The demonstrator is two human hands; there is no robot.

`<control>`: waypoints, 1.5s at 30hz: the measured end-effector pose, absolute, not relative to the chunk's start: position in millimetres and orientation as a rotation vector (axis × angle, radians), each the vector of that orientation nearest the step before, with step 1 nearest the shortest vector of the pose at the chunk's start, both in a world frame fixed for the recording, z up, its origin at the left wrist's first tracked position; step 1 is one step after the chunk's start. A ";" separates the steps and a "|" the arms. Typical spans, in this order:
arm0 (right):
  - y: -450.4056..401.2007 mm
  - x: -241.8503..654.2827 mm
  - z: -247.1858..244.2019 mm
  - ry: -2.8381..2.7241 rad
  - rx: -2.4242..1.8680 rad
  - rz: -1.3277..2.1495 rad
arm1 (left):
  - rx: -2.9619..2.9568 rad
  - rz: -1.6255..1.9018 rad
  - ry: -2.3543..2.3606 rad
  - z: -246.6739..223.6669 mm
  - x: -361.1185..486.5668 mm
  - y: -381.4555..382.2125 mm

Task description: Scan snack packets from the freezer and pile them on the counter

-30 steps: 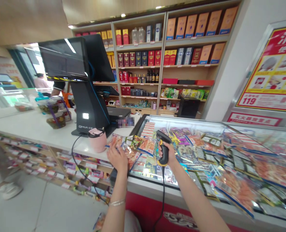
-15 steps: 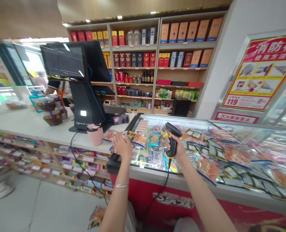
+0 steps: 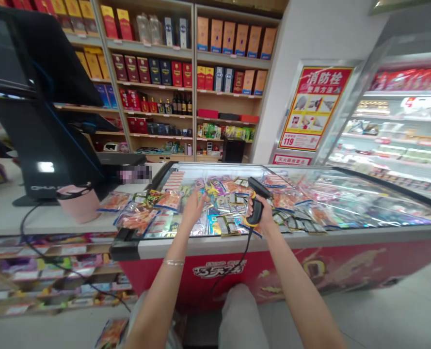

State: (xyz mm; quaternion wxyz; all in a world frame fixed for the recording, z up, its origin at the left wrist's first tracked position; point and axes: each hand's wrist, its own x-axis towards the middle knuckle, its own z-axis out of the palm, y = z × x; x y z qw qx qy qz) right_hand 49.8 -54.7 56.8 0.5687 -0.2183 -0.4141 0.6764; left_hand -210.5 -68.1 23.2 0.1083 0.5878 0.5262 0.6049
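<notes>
My right hand is wrapped round the grip of a black and yellow barcode scanner, its head raised and its cord hanging down over the freezer front. My left hand reaches over the glass freezer top, thumb apart from the fingers, at a small blue snack packet that it partly hides. Whether the fingertips touch this packet is not clear. Clear snack bags with orange-red contents lie at the freezer's left corner. More dark and silver packets are spread between and beyond my hands.
A pink cup stands on the white counter at the left, beside a black checkout terminal. Shelves of boxed bottles rise behind. A bag of snacks sits low by my legs. The freezer's glass top extends right.
My left hand has moved right, from the bags at the freezer's left corner to the blue packet. My right hand still holds the scanner. The view has turned right.
</notes>
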 end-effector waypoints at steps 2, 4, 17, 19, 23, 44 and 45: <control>-56.6 63.9 51.5 -0.971 -0.518 1.583 | 1.724 1.687 1.416 19.6 -201.1 -64.4; -57.0 76.2 43.5 -0.979 -0.518 1.562 | 1.781 1.565 1.326 13.4 -191.6 -63.4; -53.5 102.5 -5.9 -1.005 -0.497 1.672 | 2.371 0.830 1.658 -20.6 -136.0 -99.0; -53.5 102.4 -6.0 -1.000 -0.500 1.678 | 2.372 0.883 1.692 -21.3 -136.1 -100.9; -54.5 101.3 -5.4 -0.983 -0.506 1.666 | 2.375 0.928 1.655 -25.0 -139.7 -99.7; -51.6 98.6 -10.2 -0.874 -0.482 1.656 | 2.027 1.265 1.343 -29.4 -147.1 -94.3; -51.8 98.2 -10.0 -0.872 -0.481 1.667 | 1.978 1.292 1.359 -30.9 -147.5 -91.8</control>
